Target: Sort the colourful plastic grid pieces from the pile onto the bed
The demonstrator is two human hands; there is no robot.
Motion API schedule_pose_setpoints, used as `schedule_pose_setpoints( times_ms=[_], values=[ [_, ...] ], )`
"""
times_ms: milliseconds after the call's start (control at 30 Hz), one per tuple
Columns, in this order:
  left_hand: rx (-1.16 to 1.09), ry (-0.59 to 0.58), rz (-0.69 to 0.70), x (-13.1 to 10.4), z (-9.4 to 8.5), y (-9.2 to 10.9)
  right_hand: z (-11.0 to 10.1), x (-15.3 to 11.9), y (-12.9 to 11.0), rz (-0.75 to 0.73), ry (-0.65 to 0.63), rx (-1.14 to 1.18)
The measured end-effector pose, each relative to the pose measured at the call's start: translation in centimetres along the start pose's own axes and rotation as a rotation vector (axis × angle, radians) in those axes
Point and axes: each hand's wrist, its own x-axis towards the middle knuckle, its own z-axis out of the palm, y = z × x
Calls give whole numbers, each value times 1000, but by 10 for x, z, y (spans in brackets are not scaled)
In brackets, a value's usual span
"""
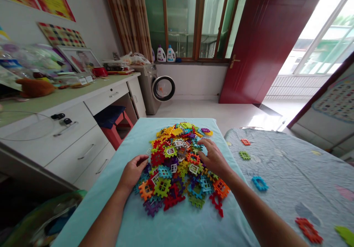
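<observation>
Daylight floods my remote feed from the window (318, 64) at right, bleaching the view outside and glaring off the floor (260, 121). I get the heaped plastic pieces (182, 167) evenly lit, fairly crisp; the lower left corner lies in shadow. Wide-angle stretch tilts the red door (265, 36); pixelation masks part of a framed picture (74, 58).

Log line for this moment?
plastic pieces: piled on blue cloth | left hand: at pile's left edge | right hand: at pile's right side
</observation>
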Motion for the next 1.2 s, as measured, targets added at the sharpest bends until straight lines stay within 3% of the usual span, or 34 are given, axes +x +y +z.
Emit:
schedule_pose_setpoints(
  times_ms=[267,633,1000,1200],
  values=[
    [26,-5,11,-1,2,2,9,3,0,15,-61,-61],
    [7,-54,20,-5,-2,10,53,31,-14,1,-133,-68],
    [-35,-71,10,-2,0,0,37,17,-26,19,-175,-89],
    [-43,-89,10,-3,-1,1,46,22,-29,-66,-271,-157]
  ],
)
